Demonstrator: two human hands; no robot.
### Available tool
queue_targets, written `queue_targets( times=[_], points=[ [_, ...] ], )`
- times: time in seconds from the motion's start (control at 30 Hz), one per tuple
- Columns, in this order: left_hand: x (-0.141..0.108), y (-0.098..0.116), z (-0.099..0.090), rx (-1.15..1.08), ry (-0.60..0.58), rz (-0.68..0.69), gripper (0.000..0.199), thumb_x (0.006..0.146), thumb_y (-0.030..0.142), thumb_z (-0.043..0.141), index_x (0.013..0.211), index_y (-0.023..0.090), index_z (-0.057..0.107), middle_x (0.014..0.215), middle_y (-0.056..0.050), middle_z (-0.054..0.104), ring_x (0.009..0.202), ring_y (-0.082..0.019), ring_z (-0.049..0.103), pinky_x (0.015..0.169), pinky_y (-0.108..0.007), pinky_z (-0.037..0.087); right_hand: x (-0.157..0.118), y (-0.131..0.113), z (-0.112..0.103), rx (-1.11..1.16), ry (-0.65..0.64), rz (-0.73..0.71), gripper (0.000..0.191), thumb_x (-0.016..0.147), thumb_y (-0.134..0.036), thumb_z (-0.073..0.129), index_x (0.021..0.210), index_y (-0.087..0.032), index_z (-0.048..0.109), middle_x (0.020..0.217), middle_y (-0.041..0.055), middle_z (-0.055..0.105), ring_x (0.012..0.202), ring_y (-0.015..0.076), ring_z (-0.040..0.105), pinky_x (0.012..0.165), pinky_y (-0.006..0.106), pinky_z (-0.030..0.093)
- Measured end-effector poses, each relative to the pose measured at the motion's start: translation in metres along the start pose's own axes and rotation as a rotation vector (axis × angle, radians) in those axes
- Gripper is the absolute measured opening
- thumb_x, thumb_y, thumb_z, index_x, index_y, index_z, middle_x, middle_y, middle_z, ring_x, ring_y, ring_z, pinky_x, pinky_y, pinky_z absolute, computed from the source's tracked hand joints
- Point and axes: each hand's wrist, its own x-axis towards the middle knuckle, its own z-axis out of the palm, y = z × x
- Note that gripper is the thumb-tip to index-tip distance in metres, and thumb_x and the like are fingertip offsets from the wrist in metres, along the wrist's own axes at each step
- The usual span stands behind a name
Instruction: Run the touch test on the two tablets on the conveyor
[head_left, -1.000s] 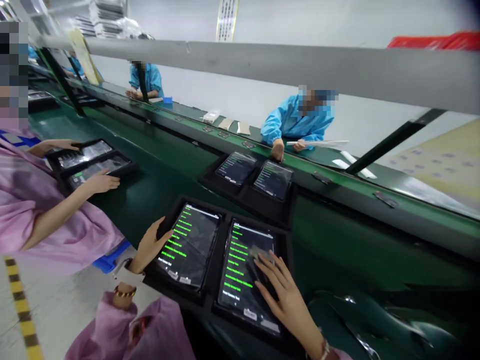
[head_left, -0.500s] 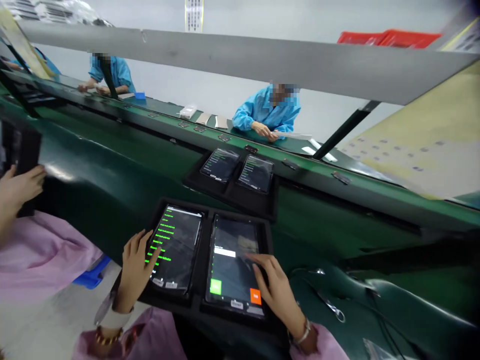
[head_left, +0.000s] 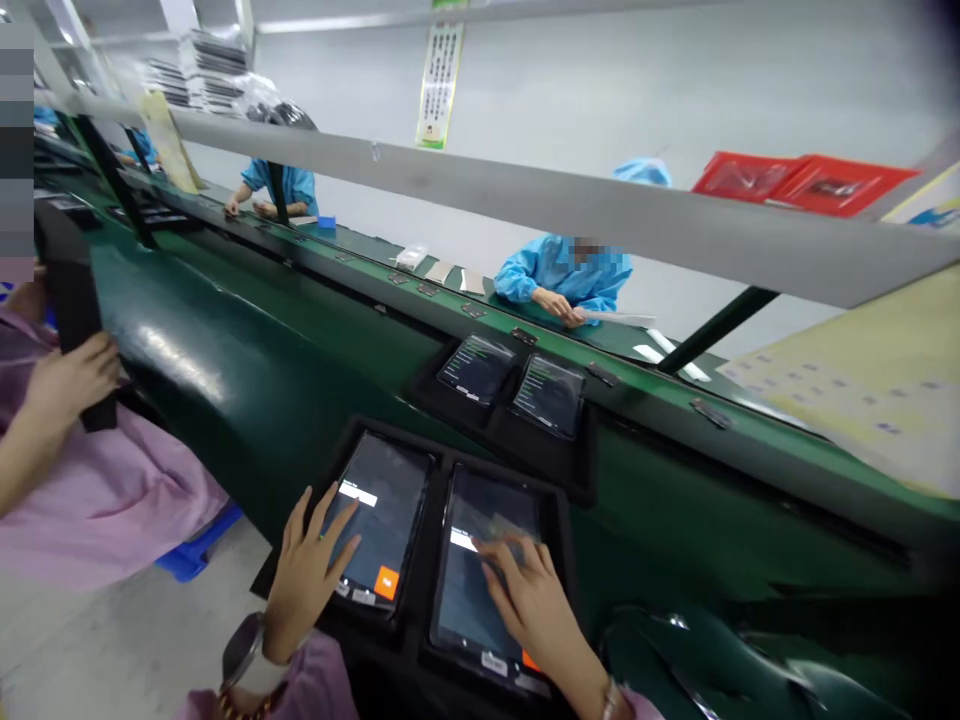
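Observation:
Two dark tablets lie side by side in a black tray (head_left: 431, 640) on the green conveyor belt (head_left: 247, 370). My left hand (head_left: 304, 575) rests flat on the left tablet (head_left: 390, 495), fingers spread, touching its screen near an orange button (head_left: 387, 582). On the right tablet (head_left: 491, 510) my right hand (head_left: 529, 600) presses its fingertips to the screen below a white bar. Neither hand holds anything.
A second black tray (head_left: 510, 420) with two tablets showing green text lies farther along the belt. A person in pink at my left holds a black tray (head_left: 75, 310) upright. People in blue work across the line. A grey rail (head_left: 525, 205) runs overhead.
The left tablet's green text list changed to a dark screen with a white bar and orange button. My left hand moved onto its screen. The right hand slid slightly up the right screen.

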Motion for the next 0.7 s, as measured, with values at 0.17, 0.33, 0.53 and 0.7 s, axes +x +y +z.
queue_targets(
  times=[0.17, 0.33, 0.53, 0.7],
  points=[
    [0.016, -0.004, 0.005, 0.010, -0.060, -0.008, 0.040, 0.104, 0.042, 0.041, 0.141, 0.037, 0.055, 0.155, 0.001, 0.040, 0.147, -0.038, 0.026, 0.111, -0.061, 0.044, -0.001, 0.011, -0.028, 0.051, 0.212, 0.143, 0.028, 0.104, -0.029, 0.044, 0.130, -0.022, 0.054, 0.111, 0.0053, 0.060, 0.108, 0.0202, 0.052, 0.088, 0.033, 0.049],
    [0.015, -0.017, 0.011, 0.062, -0.028, -0.053, 0.051, 0.104, 0.055, 0.032, 0.144, 0.033, 0.053, 0.162, -0.006, 0.028, 0.148, -0.044, 0.021, 0.111, -0.067, 0.040, -0.026, 0.044, -0.022, -0.021, 0.243, 0.280, 0.040, 0.103, -0.043, 0.045, 0.141, -0.030, 0.048, 0.124, 0.0073, 0.058, 0.117, 0.0249, 0.053, 0.094, 0.044, 0.055],
    [-0.009, -0.036, 0.020, -0.192, -0.077, -0.249, 0.079, 0.097, 0.071, 0.026, 0.158, 0.020, 0.026, 0.147, -0.018, 0.048, 0.133, -0.035, 0.050, 0.103, -0.057, 0.050, -0.071, 0.070, 0.030, 0.259, 0.046, 0.632, 0.083, 0.097, -0.061, 0.047, 0.159, -0.036, -0.002, 0.167, 0.0092, 0.009, 0.152, 0.0412, 0.003, 0.113, 0.076, 0.028],
    [-0.006, -0.031, 0.011, -0.234, -0.109, -0.341, 0.089, 0.090, 0.081, 0.026, 0.157, 0.023, 0.026, 0.142, -0.017, 0.051, 0.126, -0.039, 0.054, 0.098, -0.061, 0.052, -0.074, 0.042, 0.040, 0.491, 0.212, 0.870, 0.078, 0.099, -0.059, 0.043, 0.158, -0.038, -0.004, 0.168, 0.0033, 0.002, 0.154, 0.0309, 0.005, 0.121, 0.067, 0.018]
  ],
)
